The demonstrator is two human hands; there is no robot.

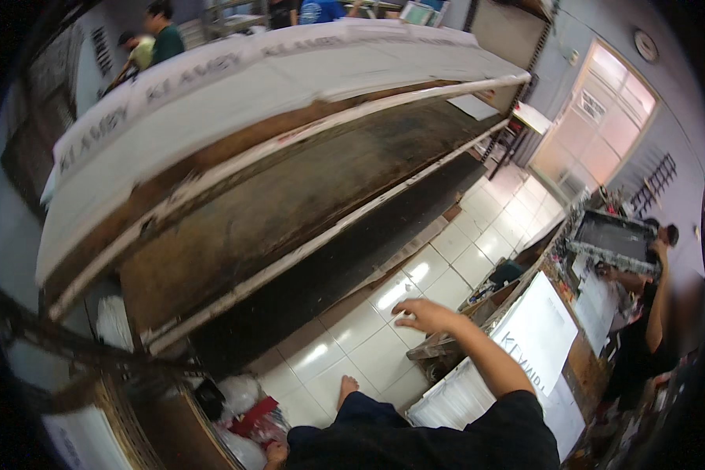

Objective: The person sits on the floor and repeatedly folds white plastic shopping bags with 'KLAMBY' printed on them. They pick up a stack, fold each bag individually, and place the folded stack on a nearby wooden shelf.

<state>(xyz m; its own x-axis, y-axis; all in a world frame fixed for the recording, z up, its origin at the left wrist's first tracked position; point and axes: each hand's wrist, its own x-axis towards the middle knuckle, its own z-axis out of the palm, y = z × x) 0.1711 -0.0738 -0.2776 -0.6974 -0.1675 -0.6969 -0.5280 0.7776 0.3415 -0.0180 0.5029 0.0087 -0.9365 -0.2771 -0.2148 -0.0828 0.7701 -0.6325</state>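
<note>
My right hand [424, 315] is held out over the tiled floor with its fingers apart and loosely bent, and nothing is in it. Below and right of that arm lies a stack of white sheets [458, 403], with a white printed sheet [534, 329] beside it on a worktable. Only a small part of my left hand [276, 451] shows at the lower edge, close to clear plastic bags [241, 392] and a red piece of material [256, 419]. Its fingers cannot be made out.
A long wooden shelf rack [290, 180] fills the left and middle, with printed white sheets [290, 74] along its top. At right, a person [654, 313] holds a dark framed screen [615, 241] over the worktable. White floor tiles [352, 341] run toward a door [595, 117]. More people stand behind the rack.
</note>
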